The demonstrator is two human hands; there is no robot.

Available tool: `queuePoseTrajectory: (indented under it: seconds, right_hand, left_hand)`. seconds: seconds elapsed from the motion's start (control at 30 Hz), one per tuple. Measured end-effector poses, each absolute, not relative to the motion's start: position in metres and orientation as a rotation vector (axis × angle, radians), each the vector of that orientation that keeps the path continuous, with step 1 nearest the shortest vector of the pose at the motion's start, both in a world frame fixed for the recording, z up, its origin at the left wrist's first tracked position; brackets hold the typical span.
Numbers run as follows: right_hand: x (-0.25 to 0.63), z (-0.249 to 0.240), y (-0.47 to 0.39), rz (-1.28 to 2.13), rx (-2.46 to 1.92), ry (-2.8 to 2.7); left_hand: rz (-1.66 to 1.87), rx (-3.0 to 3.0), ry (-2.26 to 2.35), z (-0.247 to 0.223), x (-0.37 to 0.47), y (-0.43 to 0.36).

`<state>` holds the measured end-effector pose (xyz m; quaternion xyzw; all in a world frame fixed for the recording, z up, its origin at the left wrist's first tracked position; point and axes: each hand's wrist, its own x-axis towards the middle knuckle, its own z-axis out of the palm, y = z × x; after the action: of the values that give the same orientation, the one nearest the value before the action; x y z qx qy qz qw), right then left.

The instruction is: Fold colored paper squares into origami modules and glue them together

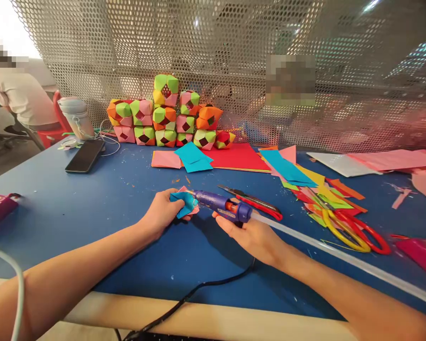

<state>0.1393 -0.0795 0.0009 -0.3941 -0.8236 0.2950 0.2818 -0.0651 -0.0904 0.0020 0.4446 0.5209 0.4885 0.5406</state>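
Observation:
My left hand (164, 211) pinches a small folded piece of blue and pink paper (185, 205) above the blue table. In my right hand (252, 236) is a purple hot glue gun (213, 201), gripped around its handle. Its nozzle points left and reaches the folded paper; whether it touches the paper I cannot tell. A long clear glue stick (326, 246) runs out of the gun's back end, over my right forearm. The black cord (213, 283) hangs from the gun and trails off the table's front edge.
Stacked folded-paper balls (165, 118) stand against a perforated metal screen (213, 57). A red-handled cutter (259, 206), scissors (348, 229), paper strips (287, 168) and blue sheets (193, 157) lie beyond my hands. A phone (84, 156) and a cup (76, 118) are at left. A person (24, 97) sits behind.

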Motion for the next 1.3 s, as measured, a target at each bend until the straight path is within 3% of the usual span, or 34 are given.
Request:
queuePoseTrajectory:
  seconds: [0.2, 1.3]
  right_hand:
    - [0.1331, 0.0039, -0.0840, 0.499, -0.965, -2.266]
    - [0.1358, -0.0036, -0.0896, 0.320, -0.892, -2.373]
  left_hand:
    - [1.129, 1.149, 1.251, 0.0030, -0.0635, -0.0942]
    - [1.095, 1.247, 1.308, 0.0001, -0.0621, -0.0997]
